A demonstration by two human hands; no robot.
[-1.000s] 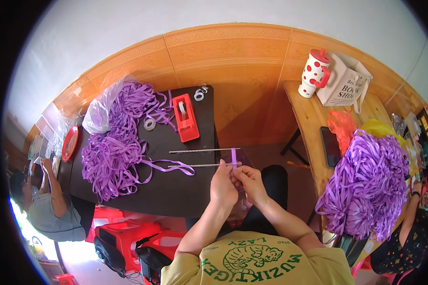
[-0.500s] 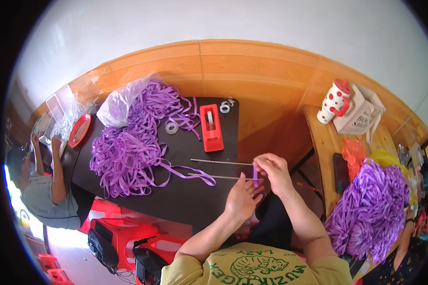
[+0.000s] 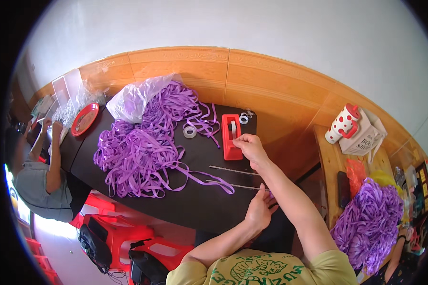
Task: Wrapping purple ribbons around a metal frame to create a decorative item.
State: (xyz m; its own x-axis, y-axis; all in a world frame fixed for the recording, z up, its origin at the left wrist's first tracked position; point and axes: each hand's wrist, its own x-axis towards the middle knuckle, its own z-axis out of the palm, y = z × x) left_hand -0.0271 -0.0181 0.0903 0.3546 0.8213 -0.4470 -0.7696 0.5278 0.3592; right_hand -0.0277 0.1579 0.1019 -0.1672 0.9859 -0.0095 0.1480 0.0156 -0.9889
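Over at the red tape dispenser [image 3: 231, 154], the right hand [image 3: 250, 150] has just come across from the thin rods [image 3: 235, 185], fingertips pinched, can't tell if on tape. So only the left hand [image 3: 260, 212] is minding the rods now, partly over the dark table [image 3: 185, 209], thumb seemingly against the lower one, actual grip hidden.

Dark table [image 3: 199, 206], purple ribbon [image 3: 138, 154], tape dispenser [image 3: 227, 138]
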